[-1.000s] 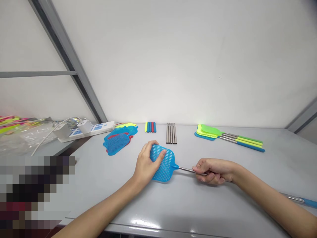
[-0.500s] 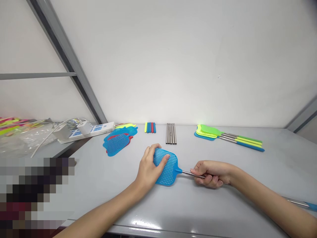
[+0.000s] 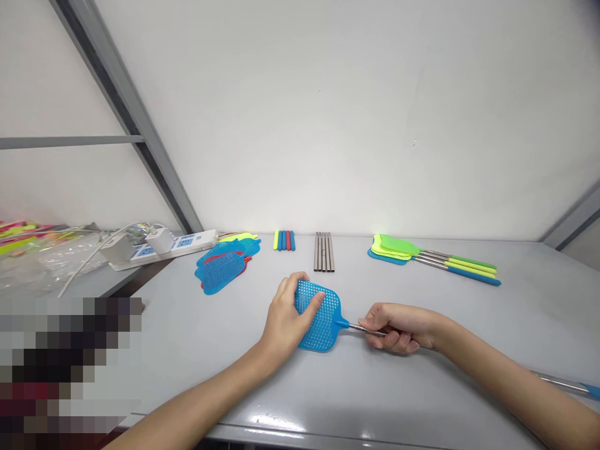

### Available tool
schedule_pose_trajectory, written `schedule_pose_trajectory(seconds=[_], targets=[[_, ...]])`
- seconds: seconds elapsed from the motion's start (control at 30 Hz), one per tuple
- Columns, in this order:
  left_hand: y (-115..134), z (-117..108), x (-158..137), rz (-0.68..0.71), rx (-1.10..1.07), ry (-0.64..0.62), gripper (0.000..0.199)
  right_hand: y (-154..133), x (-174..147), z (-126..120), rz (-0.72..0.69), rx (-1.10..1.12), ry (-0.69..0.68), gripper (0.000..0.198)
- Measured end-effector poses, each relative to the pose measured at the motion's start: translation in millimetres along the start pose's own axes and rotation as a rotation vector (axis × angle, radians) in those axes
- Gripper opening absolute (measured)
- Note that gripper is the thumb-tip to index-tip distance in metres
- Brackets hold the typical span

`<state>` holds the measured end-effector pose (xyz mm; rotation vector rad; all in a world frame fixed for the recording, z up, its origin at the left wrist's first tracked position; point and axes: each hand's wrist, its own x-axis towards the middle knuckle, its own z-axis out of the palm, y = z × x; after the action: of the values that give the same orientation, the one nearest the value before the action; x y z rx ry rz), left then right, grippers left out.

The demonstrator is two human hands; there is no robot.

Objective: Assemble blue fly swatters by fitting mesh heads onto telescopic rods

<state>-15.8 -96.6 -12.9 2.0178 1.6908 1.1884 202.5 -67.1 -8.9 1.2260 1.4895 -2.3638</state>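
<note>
My left hand grips the far side of a blue perforated fly swatter head, thumb on top and fingers around its left edge. From the head's neck a thin metal rod runs right into my right hand, whose fingers are wrapped round it. Beyond my right forearm, more metal rod and a blue grip show at the right edge of the view. My forearm hides the stretch between. The swatter is held low over the grey table.
Loose swatter heads in blue, red and yellow lie back left. Behind are several coloured grips and several metal tubes. Whole swatters are stacked back right. A power strip with plugs and cables sits at left, near plastic bags.
My left hand and the swatter head have shifted slightly right. My right hand has moved a touch left along with its hold on the rod, so the visible rod between them is shorter.
</note>
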Motion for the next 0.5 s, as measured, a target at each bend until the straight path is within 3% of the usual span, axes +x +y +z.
schedule_pose_trajectory(seconds=[0.3,0.5], targets=[[-6,-8,13,-0.033,-0.077,-0.055,0.023,-3,-8,10,-0.271,-0.205,0.098,0.045],[-9,-8,16,-0.07,-0.081,-0.031,0.025,-7,-13,3,-0.327,-0.261,0.158,0.05]])
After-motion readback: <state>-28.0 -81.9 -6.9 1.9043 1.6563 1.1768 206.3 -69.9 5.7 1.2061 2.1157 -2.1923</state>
